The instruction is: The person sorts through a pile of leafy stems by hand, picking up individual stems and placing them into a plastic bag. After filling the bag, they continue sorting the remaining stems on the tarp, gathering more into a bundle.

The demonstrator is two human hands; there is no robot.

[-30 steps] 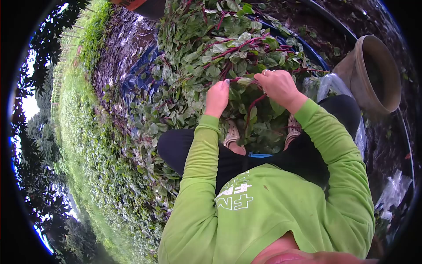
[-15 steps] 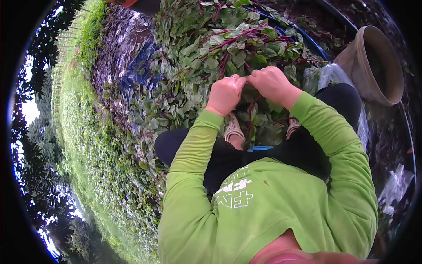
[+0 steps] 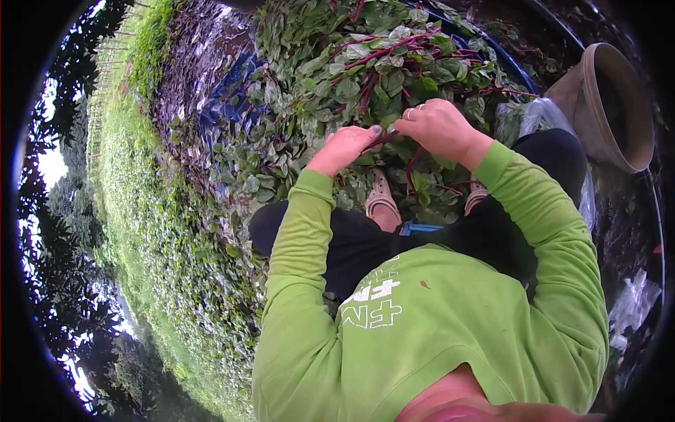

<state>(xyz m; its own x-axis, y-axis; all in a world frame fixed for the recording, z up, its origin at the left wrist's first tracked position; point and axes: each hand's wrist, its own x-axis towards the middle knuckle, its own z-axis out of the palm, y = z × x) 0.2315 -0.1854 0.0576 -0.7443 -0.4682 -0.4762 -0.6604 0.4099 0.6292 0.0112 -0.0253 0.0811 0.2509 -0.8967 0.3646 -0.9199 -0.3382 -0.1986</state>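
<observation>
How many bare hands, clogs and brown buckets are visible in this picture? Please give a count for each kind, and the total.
Bare hands: 2 (left hand, right hand)
Clogs: 2 (left clog, right clog)
Brown bucket: 1
Total: 5

The leaves (image 3: 316, 77) lie left of the bucket (image 3: 571, 93).

A slim dark-red Malabar spinach stem (image 3: 382, 141) runs at a slant between the left hand (image 3: 344, 149) and the right hand (image 3: 441, 129); 1 curved red stem (image 3: 413, 169) bends down below the right hand; the Malabar spinach heap (image 3: 316, 77), loosely tangled with green oval leaves and thick red stems, spreads inward from the blue tarp's (image 3: 223, 109) left edge.
</observation>
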